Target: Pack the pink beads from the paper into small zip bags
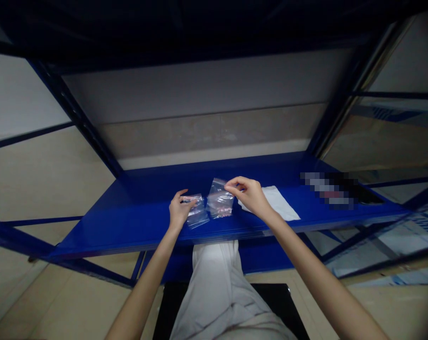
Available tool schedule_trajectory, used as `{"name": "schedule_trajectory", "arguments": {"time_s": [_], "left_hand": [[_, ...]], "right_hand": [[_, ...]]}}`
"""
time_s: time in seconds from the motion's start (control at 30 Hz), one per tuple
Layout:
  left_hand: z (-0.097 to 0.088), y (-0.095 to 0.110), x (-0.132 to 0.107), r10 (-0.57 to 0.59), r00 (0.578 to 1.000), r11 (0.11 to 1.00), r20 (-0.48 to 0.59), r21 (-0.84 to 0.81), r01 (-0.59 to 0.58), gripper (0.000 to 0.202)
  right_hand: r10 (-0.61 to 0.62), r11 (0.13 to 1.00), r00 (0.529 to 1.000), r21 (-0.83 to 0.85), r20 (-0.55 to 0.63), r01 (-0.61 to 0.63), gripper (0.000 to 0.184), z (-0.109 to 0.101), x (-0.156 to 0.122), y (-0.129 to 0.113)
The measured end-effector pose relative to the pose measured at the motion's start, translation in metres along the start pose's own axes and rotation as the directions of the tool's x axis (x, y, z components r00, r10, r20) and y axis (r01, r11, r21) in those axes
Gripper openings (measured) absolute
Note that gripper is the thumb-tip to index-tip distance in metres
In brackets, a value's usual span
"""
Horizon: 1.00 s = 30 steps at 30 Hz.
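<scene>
My left hand has its thumb and fingers closed on the upper part of a clear plastic zip bag. Its lower end hangs toward the shelf's front edge. With thumb and forefinger, my right hand pinches the top right corner of a second clear zip bag. Something small and reddish shows at the bottom of that bag, too small to name. The two bags are side by side, close together. Partly beneath my right hand and wrist, a white sheet or flat pouch lies on the blue shelf.
The blue shelf spans the view between blue metal uprights. At its right end lies a dark flat object beside a pixelated patch. My legs in light trousers are under the front edge.
</scene>
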<state>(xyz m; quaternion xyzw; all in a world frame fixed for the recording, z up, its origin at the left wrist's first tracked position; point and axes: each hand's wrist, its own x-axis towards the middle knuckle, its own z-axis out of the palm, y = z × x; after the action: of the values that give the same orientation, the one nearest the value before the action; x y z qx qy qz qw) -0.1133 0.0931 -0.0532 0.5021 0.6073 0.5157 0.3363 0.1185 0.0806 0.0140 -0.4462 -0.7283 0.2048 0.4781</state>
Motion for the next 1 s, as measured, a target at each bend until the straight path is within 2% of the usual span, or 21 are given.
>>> {"name": "schedule_trajectory", "arguments": {"time_s": [0.07,0.1,0.13,0.2,0.27,0.3,0.33,0.37,0.53,0.67,0.8,0.9,1.0], "left_hand": [[0.002,0.010,-0.007,0.087,0.994,0.995,-0.065,0.060,-0.083,0.061],[0.003,0.019,-0.013,0.205,0.972,0.972,-0.113,0.137,-0.189,0.055],[0.004,0.030,-0.020,0.311,0.944,0.940,-0.111,0.185,-0.287,0.046],[0.005,0.054,-0.038,0.401,0.916,0.908,-0.015,0.138,-0.396,0.036],[0.006,0.076,-0.054,0.362,0.911,0.928,0.195,0.021,-0.373,0.038],[0.007,0.085,-0.060,0.346,0.901,0.934,0.263,-0.003,-0.357,0.033],[0.008,0.091,-0.065,0.340,0.894,0.936,0.293,-0.018,-0.351,0.024],[0.009,0.095,-0.068,0.353,0.894,0.931,0.275,-0.014,-0.364,0.018],[0.016,0.094,-0.072,0.479,0.855,0.867,0.199,0.049,-0.497,0.010],[0.021,0.091,-0.075,0.526,0.819,0.845,0.229,-0.034,-0.533,0.011],[0.021,0.090,-0.077,0.564,0.781,0.818,0.269,-0.052,-0.573,0.006],[0.018,0.087,-0.076,0.548,0.798,0.825,0.251,-0.008,-0.565,0.006],[0.018,0.086,-0.074,0.483,0.847,0.868,0.224,0.005,-0.496,0.007]], "right_hand": [[-0.017,0.999,1.000,-0.027,0.017,0.018,0.011,-0.004,-0.003,-0.001],[-0.024,0.999,0.999,-0.037,0.031,0.025,0.012,-0.006,-0.006,-0.003],[-0.031,0.998,0.998,-0.044,0.050,0.033,0.012,-0.009,-0.008,-0.006],[-0.051,0.997,0.994,-0.043,0.096,0.056,0.013,-0.012,-0.014,-0.015],[-0.082,0.996,0.987,-0.021,0.139,0.086,0.014,-0.015,-0.021,-0.025],[-0.098,0.995,0.983,-0.007,0.154,0.100,0.014,-0.015,-0.024,-0.030],[-0.110,0.994,0.980,0.002,0.164,0.111,0.014,-0.016,-0.027,-0.034],[-0.117,0.993,0.978,0.002,0.173,0.118,0.015,-0.017,-0.029,-0.038],[-0.103,0.987,0.950,-0.088,0.294,0.135,0.017,-0.019,-0.038,-0.042],[-0.097,0.975,0.924,-0.150,0.371,0.162,0.022,-0.016,-0.044,-0.041],[-0.109,0.959,0.923,-0.207,0.369,0.196,0.018,-0.017,-0.049,-0.041],[-0.141,0.943,0.937,-0.245,0.320,0.226,0.020,-0.020,-0.051,-0.041],[-0.214,0.913,0.951,-0.301,0.221,0.276,0.017,-0.022,-0.052,-0.042]]}}
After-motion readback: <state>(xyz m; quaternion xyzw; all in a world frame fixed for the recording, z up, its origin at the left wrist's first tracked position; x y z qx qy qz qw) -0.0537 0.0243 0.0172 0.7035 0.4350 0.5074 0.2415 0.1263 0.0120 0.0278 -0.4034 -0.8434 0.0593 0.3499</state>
